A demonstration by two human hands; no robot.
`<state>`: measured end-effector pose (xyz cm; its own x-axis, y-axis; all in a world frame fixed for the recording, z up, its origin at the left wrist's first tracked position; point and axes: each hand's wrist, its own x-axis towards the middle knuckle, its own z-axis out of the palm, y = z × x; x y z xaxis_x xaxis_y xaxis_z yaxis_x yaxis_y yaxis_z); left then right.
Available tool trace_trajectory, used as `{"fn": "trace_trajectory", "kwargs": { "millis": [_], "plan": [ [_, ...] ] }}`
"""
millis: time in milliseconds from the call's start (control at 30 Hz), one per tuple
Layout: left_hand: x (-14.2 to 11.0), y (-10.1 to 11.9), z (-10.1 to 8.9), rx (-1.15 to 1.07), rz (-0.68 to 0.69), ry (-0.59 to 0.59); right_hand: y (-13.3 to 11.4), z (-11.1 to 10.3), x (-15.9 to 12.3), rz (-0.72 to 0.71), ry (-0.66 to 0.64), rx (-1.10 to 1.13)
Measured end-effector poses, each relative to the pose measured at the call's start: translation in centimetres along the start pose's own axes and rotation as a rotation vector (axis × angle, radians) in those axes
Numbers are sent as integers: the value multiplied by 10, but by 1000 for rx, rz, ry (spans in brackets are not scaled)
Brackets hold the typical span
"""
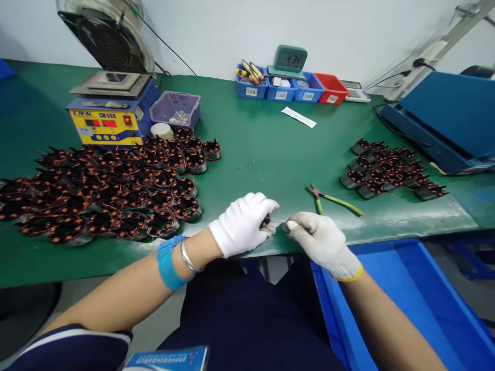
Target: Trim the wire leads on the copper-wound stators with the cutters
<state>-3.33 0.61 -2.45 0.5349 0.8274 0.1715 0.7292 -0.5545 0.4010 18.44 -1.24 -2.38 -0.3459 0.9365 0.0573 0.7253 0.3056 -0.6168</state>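
My left hand (245, 225), in a white glove, is closed around a motor stator (265, 221) near the table's front edge. Only a dark, copper-flecked piece of the stator shows; the glove hides the rest. A thin wire (278, 222) runs from it to my right hand (319, 239), also gloved, whose thumb and fingers pinch its end. Just beyond the right hand lie green-handled cutting pliers (317, 195), jaws pointing away. Many more stators with copper windings (131, 198) stand in a big group to the left. A smaller group of stators (386, 170) stands at the right.
A yellow-fronted soldering unit (110, 126) and a purple bin (195, 111) stand at the back left. Small blue bins (251, 90), a red bin (331, 88) and a clock (291, 57) line the wall. A large blue crate (410, 288) sits below the table edge at right.
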Motion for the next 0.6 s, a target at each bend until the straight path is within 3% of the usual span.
{"fn": "trace_trajectory", "kwargs": {
  "millis": [100, 167, 200, 300, 400, 600],
  "plan": [
    [3, -9, -1, 109, -101, 15, 24, -15, -7, 106, 220, -22],
    [4, -12, -4, 91, -147, 38, 44, -27, -11, 110, 329, -247],
    [5, -13, -4, 62, -154, 54, 55, -32, -13, 111, 325, -389],
    [7, -11, -7, -29, -175, 54, 79, -42, -17, 148, 170, -683],
    [9, -8, -9, -27, -231, -8, 83, -48, -19, 215, 44, -742],
    [12, -7, -9, -30, -268, -25, 41, -57, -13, 343, -129, -828]
  ]
}}
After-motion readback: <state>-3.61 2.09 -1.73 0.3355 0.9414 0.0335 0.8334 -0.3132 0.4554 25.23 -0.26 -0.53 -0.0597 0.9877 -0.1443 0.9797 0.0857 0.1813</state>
